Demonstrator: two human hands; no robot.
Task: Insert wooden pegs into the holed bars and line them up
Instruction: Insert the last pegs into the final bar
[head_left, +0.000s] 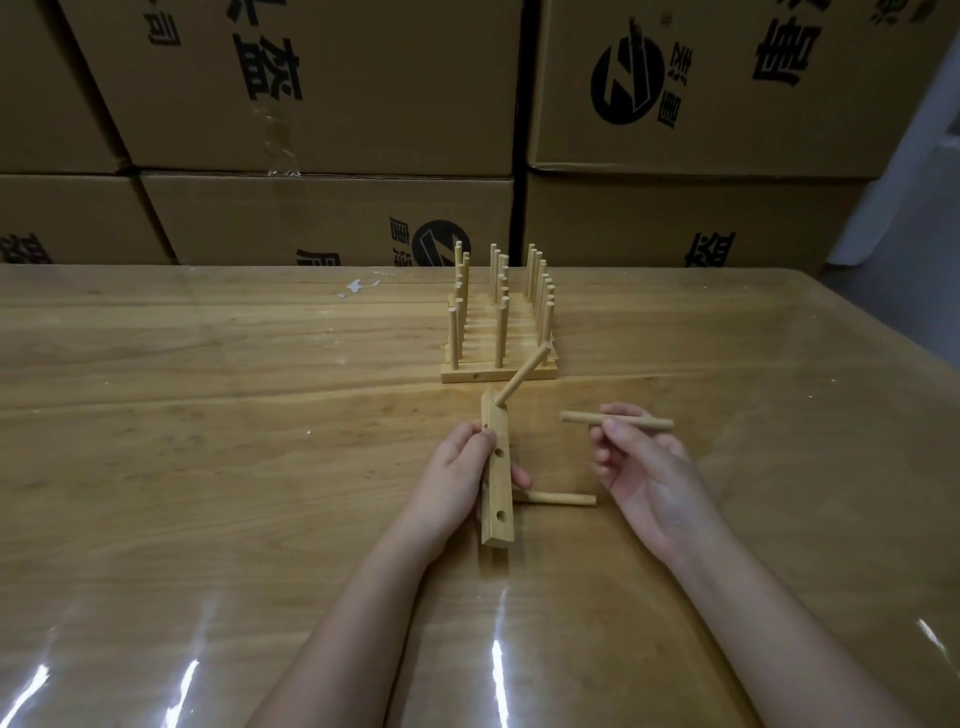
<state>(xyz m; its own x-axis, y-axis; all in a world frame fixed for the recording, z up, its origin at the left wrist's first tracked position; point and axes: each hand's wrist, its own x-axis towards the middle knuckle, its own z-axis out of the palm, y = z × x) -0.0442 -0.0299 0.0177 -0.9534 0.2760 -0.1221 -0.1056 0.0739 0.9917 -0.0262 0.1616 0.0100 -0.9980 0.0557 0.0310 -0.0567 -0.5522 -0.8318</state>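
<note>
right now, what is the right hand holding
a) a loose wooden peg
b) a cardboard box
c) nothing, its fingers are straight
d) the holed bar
a: the right hand pinches a loose wooden peg lying roughly level above the table, while the left hand grips the holed bar.

Bare left hand (451, 480), bare right hand (649, 475), bare forearms (358, 623)
</note>
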